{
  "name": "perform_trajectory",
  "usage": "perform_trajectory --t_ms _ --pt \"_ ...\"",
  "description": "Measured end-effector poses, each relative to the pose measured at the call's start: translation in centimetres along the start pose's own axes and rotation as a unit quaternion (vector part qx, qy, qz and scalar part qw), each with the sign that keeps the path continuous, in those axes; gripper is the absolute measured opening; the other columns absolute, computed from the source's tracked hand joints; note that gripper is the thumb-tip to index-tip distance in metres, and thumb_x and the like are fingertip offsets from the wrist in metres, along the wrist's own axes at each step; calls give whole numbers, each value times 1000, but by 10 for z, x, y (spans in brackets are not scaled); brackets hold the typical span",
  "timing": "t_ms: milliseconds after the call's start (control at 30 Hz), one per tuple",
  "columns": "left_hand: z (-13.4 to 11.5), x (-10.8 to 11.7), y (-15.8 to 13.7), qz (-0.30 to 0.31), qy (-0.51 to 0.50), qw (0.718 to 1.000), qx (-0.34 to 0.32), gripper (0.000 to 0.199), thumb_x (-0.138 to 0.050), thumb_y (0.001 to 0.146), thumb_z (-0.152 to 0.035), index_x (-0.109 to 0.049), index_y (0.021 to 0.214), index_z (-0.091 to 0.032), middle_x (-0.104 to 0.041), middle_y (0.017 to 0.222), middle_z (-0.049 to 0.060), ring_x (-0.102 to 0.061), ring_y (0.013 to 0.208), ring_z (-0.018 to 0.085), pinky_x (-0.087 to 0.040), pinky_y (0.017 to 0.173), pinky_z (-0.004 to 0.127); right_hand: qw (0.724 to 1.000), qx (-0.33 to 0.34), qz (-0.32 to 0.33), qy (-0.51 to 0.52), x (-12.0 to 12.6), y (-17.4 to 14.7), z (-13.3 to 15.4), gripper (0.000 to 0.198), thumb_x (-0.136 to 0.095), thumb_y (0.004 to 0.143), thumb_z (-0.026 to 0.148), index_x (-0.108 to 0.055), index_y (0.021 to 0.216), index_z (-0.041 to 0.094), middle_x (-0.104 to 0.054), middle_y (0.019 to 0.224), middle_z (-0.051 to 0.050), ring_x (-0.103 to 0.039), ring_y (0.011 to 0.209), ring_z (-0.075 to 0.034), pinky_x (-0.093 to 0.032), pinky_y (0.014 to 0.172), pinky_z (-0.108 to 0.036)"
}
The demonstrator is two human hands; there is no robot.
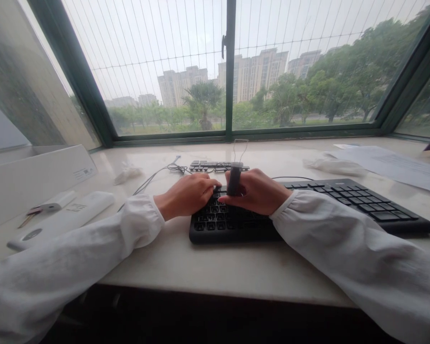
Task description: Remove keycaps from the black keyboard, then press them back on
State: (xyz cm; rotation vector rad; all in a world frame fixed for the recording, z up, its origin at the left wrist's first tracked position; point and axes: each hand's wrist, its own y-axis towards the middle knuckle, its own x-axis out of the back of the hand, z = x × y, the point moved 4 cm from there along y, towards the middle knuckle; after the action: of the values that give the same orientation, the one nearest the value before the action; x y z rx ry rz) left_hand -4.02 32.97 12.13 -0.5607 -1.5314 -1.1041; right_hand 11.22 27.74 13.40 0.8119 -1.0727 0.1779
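Note:
A black keyboard (232, 234) lies on the pale windowsill counter. Its left part shows bare key sockets, while keycaps (365, 200) sit on its right part. My right hand (261, 193) is closed around the dark handle of a keycap puller (233, 179), held upright over the keyboard with its thin wire loops pointing up. At the keyboard's upper left edge is my left hand (186, 195), fingers curled and the index fingertip down at a key position. Whatever lies under that fingertip is too small to make out. Loose keycaps (204, 166) stand in rows behind the keyboard.
A thin cable (150, 179) runs left of the keycaps. To the left are a white device (71, 215), a key (34, 210) and a white box (39, 177). Crumpled plastic (129, 173) and papers (394, 165) lie along the sill. The window frame (172, 139) bounds the back.

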Motion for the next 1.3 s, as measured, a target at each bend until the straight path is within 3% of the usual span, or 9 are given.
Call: perform_trajectory --t_ms 367,633,733,833,967,1133,1300 --pt "2 -1 0 3 7 1000 -1 35 -37 96 -23 -65 116 -19 -67 96 7 -61 84 18 -47 76 31 999 34 -14 2 -3 -3 -2 31 -61 86 45 -52 78 17 -51 61 3 -46 54 -10 -33 54 -22" --pt "1 -1 -1 -2 -2 1000 -4 35 -36 97 -22 -66 113 -18 -68 97 7 -61 85 17 -48 76 31 993 101 -41 -42 6 -2 -3 27 -56 91 41 -53 80 16 -54 67 0 -47 58 -11 -36 58 -24" --pt "-1 2 -1 -4 1 1000 -1 35 -35 97 -22 -66 114 -19 -67 94 7 -61 80 17 -47 71 30 993 46 -81 -69 19 -1 -10 34 -56 90 46 -52 73 17 -52 64 0 -43 54 -10 -33 56 -25" --pt "-3 3 -1 3 1 1000 0 35 -35 97 -22 -66 113 -19 -66 93 6 -60 80 17 -46 71 30 996 23 -73 -37 23 -1 -6 40 -58 87 52 -53 69 17 -51 62 2 -41 52 -8 -32 55 -24" --pt "-3 2 0 9 8 1000 0 30 -37 96 -21 -66 105 -19 -65 90 5 -60 80 17 -45 72 31 999 20 -45 -3 13 1 4 35 -60 85 46 -54 69 16 -49 60 4 -39 51 -7 -30 53 -22" --pt "-2 1 0 14 8 1000 7 29 -37 95 -21 -65 91 -16 -64 86 6 -60 80 18 -46 71 31 991 -88 -102 22 2 4 1 25 -66 79 40 -58 73 17 -51 57 5 -41 51 -7 -31 53 -21" --pt "-2 2 0 5 -3 1000 0 30 -37 93 -16 -67 95 -17 -65 87 6 -62 83 17 -48 75 31 986 -109 -125 4 1 9 6 32 -67 77 47 -61 69 17 -53 54 4 -43 51 -9 -33 56 -22"
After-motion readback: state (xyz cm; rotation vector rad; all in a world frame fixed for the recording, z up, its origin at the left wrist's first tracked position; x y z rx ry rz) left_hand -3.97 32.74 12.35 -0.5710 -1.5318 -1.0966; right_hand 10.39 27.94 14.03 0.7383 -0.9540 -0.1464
